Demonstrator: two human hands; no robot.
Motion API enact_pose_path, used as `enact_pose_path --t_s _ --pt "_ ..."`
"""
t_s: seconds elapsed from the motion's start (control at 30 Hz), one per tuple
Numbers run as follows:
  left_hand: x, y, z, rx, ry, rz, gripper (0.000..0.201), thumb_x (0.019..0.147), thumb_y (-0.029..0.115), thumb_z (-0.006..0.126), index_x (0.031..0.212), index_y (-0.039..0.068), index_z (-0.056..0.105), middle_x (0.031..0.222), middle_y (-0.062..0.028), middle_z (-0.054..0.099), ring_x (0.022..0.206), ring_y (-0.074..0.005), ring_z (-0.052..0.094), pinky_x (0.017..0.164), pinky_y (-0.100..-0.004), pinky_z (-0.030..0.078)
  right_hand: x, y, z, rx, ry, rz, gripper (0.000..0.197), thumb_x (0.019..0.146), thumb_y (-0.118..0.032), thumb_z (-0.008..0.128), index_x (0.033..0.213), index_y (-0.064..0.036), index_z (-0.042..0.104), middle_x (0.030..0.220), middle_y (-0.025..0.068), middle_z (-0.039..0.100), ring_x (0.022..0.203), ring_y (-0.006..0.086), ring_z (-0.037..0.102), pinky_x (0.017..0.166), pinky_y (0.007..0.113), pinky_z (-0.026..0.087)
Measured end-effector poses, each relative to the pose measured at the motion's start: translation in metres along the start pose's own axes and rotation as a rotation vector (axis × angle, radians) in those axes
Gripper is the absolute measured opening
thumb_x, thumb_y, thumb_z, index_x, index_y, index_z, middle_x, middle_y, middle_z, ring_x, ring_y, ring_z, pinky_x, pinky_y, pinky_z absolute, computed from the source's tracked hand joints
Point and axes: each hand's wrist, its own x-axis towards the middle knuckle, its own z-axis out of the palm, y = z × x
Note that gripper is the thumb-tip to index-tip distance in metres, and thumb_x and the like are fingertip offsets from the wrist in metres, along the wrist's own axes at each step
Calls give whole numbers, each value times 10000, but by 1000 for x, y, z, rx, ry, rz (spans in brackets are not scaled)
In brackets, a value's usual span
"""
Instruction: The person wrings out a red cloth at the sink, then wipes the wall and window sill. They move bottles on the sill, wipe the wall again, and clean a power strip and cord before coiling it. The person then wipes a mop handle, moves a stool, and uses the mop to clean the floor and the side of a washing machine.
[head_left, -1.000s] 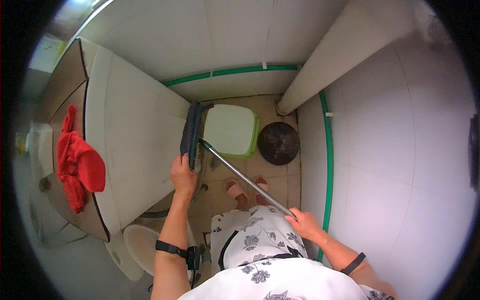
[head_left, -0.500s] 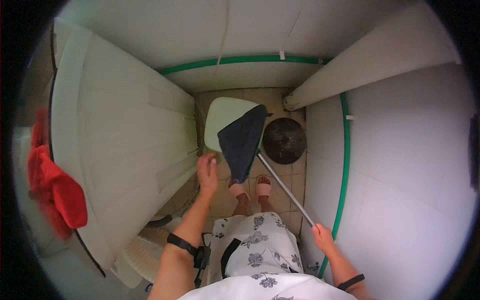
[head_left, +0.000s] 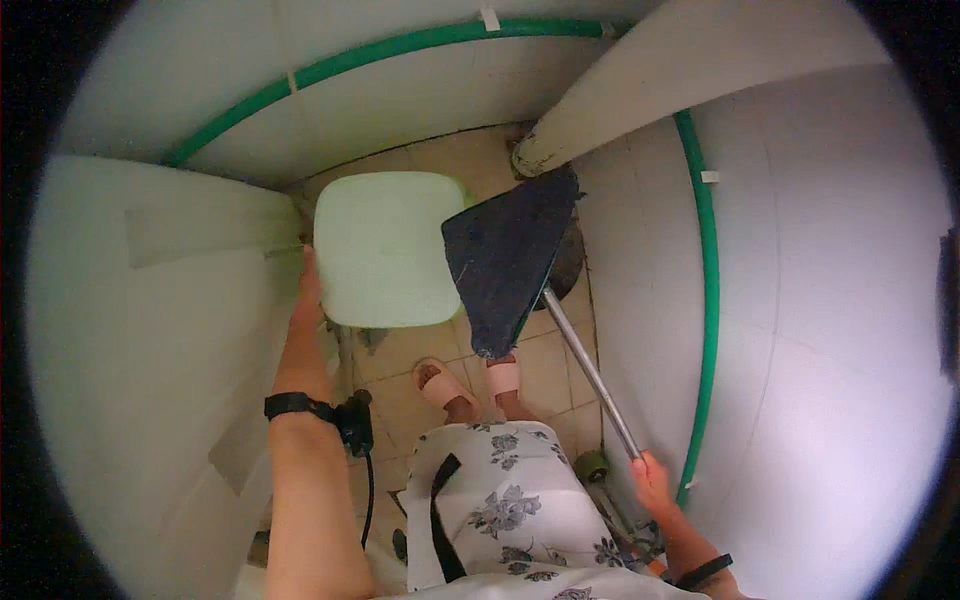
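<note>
holding slim metal pole [head_left: 593,376], tapering dark fabric pad [head_left: 508,258]

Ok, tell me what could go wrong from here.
The triangular mop pad overlaps the right slipper in view, so it might catch the foot. Only the right hand grips the mop pole, far from the pad, which could swing into the thick pale pipe. The left hand is in the narrow gap beside the stool; its knuckles might scrape.
</note>
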Motion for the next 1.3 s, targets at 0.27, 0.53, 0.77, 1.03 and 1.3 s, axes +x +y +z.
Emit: enact_pose_path --t_s 0.27,0.53,0.77,1.03,1.3 --pt "-45 -11 42 -210 -130 -2 794 850 632 404 1354 20 350 1343 -138 408 1186 -260 420 995 -373 331 13 11 21 118 63 -91 249 901 -246 464 814 -20 525 564 118 497 490 230 515 488 344 400" --pt "-161 -8 99 -103 224 143 501 908 458 471 897 -13 640 835 -51 591 759 -161 491 736 -299 409 -19 -19 -2 255 202 -149 270 912 -238 445 781 -5 475 530 77 440 472 154 443 462 315 357" --pt "-260 -20 85 -317 233 184 505 919 416 469 945 -63 627 836 -91 621 765 -179 519 713 -334 421 -16 -29 -25 119 299 -321 308 925 -290 443 790 -16 484 535 90 439 476 190 442 473 342 364" --pt "-337 -110 72 -206 353 19 476 907 417 481 926 -28 649 819 -89 642 735 -191 541 703 -347 429 21 -52 -29 190 -87 -335 380 948 -370 413 801 -50 554 548 -12 456 494 85 421 459 253 344" --pt "-428 -207 116 -379 452 19 468 903 430 476 920 -4 651 822 -94 653 769 -155 576 714 -306 444 23 -58 -39 217 -372 5 373 946 -424 373 842 -84 485 498 -35 361 373 88 330 343 263 270"
